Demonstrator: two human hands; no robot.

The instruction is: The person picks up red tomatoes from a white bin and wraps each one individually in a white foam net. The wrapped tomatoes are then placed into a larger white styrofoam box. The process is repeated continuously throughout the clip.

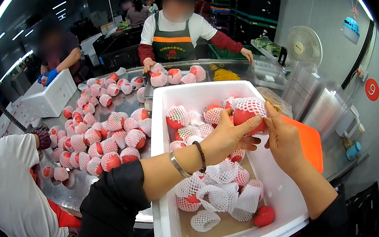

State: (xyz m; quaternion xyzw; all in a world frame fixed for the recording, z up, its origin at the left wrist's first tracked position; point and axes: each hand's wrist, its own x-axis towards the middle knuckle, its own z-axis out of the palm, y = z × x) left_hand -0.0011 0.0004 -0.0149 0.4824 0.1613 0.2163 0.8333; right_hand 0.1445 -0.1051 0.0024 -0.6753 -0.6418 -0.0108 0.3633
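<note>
In front of me, over a white foam box (pixel 170 232), I hold up a tomato-like red fruit (pixel 245 119) with a white foam net (pixel 251 104) over its upper part. My left hand (pixel 224 139) grips the fruit from the left and below, its thumb pressed on the red skin. On the other side, the fingers of my right hand (pixel 283 138) pinch the fruit and its net at the right edge. Inside the box lie several netted fruits (pixel 178 116), a pile of loose foam nets (pixel 217 197) and a bare red fruit (pixel 264 216).
Many netted fruits (pixel 111 147) cover the metal table (pixel 58 192) on the left. Across it stands a co-worker (pixel 175 38); others work at left. An orange tray (pixel 307 142), stacked clear containers (pixel 303 87) and a fan (pixel 305 46) are on the right.
</note>
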